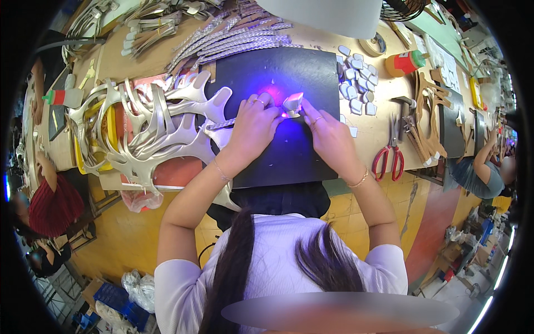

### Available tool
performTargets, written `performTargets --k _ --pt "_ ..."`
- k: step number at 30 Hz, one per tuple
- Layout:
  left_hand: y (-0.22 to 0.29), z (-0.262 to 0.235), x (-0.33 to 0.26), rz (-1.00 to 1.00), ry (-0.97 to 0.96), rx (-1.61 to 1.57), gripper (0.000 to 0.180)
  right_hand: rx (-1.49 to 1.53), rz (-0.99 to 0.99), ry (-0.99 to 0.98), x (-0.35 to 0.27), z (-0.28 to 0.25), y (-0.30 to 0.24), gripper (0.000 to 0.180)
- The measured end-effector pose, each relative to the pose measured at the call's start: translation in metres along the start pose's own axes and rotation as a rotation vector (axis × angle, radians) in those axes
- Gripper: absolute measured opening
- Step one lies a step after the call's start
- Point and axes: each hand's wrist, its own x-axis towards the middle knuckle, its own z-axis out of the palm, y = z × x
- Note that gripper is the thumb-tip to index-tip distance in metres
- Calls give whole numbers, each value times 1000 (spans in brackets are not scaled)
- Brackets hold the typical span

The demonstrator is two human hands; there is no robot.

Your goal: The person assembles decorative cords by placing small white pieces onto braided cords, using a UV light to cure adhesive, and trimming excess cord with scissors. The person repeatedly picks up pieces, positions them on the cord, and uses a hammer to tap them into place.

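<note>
silver is the colour of nearly everything on this bench, and a small silver piece (293, 102) sits pinched between the two hands over a black mat (289, 156). violet-pink light glows on the mat just behind the fingers. the left hand (255, 123) is curled, its fingertips closed on the near-left edge of the piece; a ring shows on one finger and a thin bracelet on the wrist. the right hand (328, 133) is also curled, fingertips gripping the right side of the same piece, with a ring and a beaded bracelet. a narrow silver strap (221, 124) runs out to the left from under the left hand.

left of the mat lies a heap of branching silver cut-outs (150, 131) over yellow and red sheets. behind the mat lie rows of sparkly silver strips (233, 42). to the right of the mat, a scatter of small pale silver patches (359, 80) rests on the bare wooden table (372, 131). further right lie red-handled scissors (390, 156), a hammer (405, 104) and a red and green bottle (405, 62) on its side. a white bottle with a red and green cap (62, 97) lies at the far left. other people sit at the left and right edges of the view.
</note>
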Motion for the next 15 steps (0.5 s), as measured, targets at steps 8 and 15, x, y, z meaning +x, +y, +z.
performTargets --k 8,15 --pt "4 -12 -16 133 -41 174 23 11 92 -119 3 7 4 42" --pt "-18 -105 -66 177 -265 529 57 80 14 -20 0 8 19 41"
